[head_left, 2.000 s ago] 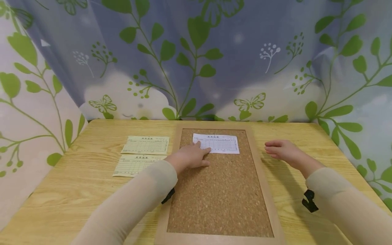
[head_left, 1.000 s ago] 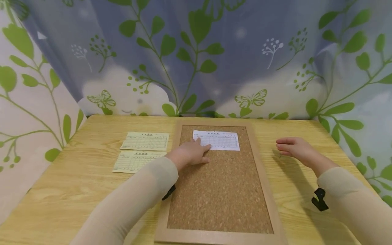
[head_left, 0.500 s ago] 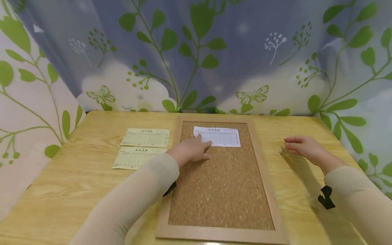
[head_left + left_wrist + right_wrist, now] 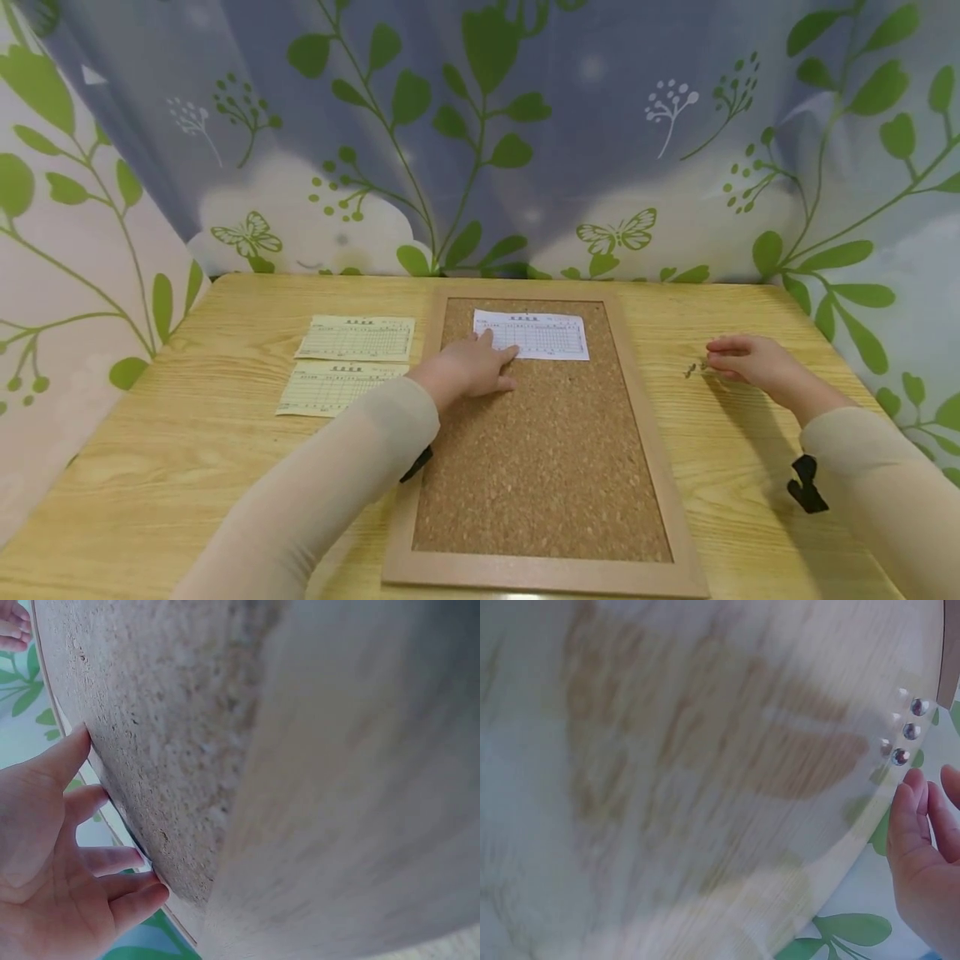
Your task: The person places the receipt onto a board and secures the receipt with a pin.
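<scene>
My left hand [image 4: 468,367] rests with spread fingers on the lower left of a white printed slip [image 4: 547,337], near the top of a framed cork board [image 4: 540,467]. In the left wrist view, fingertips [image 4: 154,896] touch the board's surface. My right hand [image 4: 757,367] is above the table right of the board, its fingers beside small shiny silver balls [image 4: 911,731]. Three of them stand in a row in the right wrist view. In the head view the small metal pieces [image 4: 690,369] sit just left of the fingertips. Nothing shows between the right fingers and thumb.
Two yellow printed slips, an upper one [image 4: 356,337] and a lower one [image 4: 330,387], lie on the wooden table [image 4: 172,433] left of the board. My left forearm crosses the lower one's corner. A leaf-patterned curtain [image 4: 480,167] hangs behind the table.
My right hand has moved to the right, away from the board, and the small metal pieces now show beside its fingertips. The left hand stays on the white slip. The head view has tilted slightly down.
</scene>
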Demonstrator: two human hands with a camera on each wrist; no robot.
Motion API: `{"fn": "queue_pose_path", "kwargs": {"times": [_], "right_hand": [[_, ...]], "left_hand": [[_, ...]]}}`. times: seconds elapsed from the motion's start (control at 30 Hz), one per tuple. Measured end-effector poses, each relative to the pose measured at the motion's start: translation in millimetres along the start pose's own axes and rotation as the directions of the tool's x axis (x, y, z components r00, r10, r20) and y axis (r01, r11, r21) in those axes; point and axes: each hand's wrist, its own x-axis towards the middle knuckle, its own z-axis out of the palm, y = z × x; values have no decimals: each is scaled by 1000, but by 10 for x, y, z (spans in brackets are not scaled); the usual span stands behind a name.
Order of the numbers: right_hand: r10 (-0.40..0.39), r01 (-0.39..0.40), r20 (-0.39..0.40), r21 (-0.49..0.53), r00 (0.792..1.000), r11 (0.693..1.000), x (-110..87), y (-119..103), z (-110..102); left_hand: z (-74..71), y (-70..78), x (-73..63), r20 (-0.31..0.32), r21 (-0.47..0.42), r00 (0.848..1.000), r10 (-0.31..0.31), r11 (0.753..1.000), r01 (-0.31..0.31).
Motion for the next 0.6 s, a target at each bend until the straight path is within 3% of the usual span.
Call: {"fn": "queue_pose_path", "kwargs": {"times": [0.27,0.6], "right_hand": [[28,-29,-14,-43,1000,999,27,42,-21],[-25,24,-5,-129,1000,991,89,75,-11]], "left_hand": [[5,0,16,7,0,1000,-9,1000,9],[20,-4,27,0,27,1000,-7,1000,7]]}}
